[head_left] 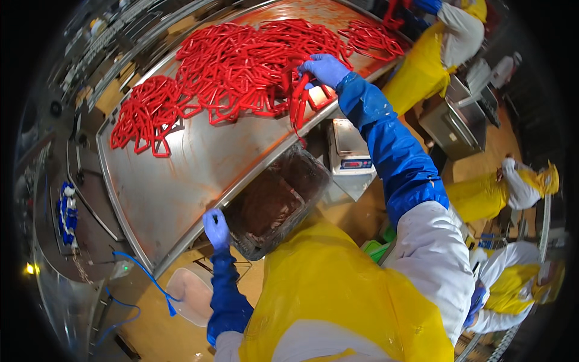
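Long strings of red linked sausages [253, 66] lie heaped on a steel table [181, 166]. At the heap's near right side, my right hand [325, 70], in a purple glove, is closed round a few links; these hang toward the table's edge. My left hand [216, 228], gloved alike, is at the table's near edge beside a plastic-lined tub [271, 205]. Its fingers curl into a pinch around a small dark spot, and I cannot make out what is in them. Something dark reddish-brown fills the tub's bottom.
A digital scale [351, 148] stands right of the tub. A person in a yellow apron [419, 66] works at the table's far right, and more people stand farther right. A pale bin [190, 295] and a blue hose [145, 268] are at lower left.
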Demonstrator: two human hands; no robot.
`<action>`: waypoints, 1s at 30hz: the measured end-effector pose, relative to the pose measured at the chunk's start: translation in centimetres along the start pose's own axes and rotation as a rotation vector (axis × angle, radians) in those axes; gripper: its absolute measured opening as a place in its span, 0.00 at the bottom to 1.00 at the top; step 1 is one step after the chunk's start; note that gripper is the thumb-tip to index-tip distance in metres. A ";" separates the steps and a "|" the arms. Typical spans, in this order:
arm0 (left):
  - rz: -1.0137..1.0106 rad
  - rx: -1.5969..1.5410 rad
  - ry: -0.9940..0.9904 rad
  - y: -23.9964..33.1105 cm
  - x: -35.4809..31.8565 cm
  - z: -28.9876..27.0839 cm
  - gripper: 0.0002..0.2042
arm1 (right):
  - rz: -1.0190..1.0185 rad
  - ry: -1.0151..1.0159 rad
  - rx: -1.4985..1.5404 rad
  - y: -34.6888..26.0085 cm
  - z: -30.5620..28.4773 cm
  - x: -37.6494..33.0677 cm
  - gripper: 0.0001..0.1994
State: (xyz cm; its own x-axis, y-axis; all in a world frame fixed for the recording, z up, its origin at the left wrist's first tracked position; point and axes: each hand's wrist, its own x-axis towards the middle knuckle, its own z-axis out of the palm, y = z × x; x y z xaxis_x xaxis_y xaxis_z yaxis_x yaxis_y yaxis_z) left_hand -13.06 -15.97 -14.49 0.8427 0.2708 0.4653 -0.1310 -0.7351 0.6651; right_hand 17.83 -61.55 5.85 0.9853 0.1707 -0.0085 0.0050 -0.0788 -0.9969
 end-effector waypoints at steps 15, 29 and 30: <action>-0.505 0.447 0.045 -2.2 1.5 14.9 0.19 | -0.314 0.399 -0.764 10.2 -5.6 22.6 0.42; -0.482 0.545 0.009 -3.4 0.8 15.9 0.14 | 0.189 0.091 -1.176 22.3 0.2 27.0 0.51; -0.455 0.481 -0.004 -3.3 1.5 16.1 0.13 | 0.179 0.091 -1.155 22.2 1.0 25.9 0.51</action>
State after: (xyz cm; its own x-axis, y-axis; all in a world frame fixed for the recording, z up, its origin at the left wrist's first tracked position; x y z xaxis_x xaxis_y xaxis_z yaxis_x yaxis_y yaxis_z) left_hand -2.93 -23.18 -25.39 0.7612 0.6180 0.1965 0.4854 -0.7439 0.4594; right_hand 43.25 -57.90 -16.55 0.9960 0.0000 -0.0892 -0.0285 -0.9477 -0.3180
